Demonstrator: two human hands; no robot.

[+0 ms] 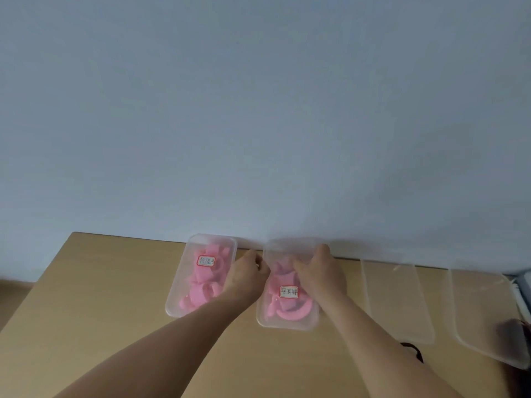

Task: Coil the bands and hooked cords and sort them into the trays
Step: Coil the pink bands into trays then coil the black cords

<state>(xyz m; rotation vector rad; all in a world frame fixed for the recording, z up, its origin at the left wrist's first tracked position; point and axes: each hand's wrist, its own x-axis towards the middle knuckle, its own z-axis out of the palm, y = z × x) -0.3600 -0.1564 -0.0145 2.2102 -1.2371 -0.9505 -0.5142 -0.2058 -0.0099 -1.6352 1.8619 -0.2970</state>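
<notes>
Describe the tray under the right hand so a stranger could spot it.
A row of clear trays sits on the wooden table by the wall. It is the second tray from the left. Like its left neighbour it holds pink pieces, but its label sits near the front end; trays to its right look empty.

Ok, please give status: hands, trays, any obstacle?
Left hand and right hand both grip right labelled tray. Pink pieces inside. Clear trays beside, nothing blocking.
</notes>
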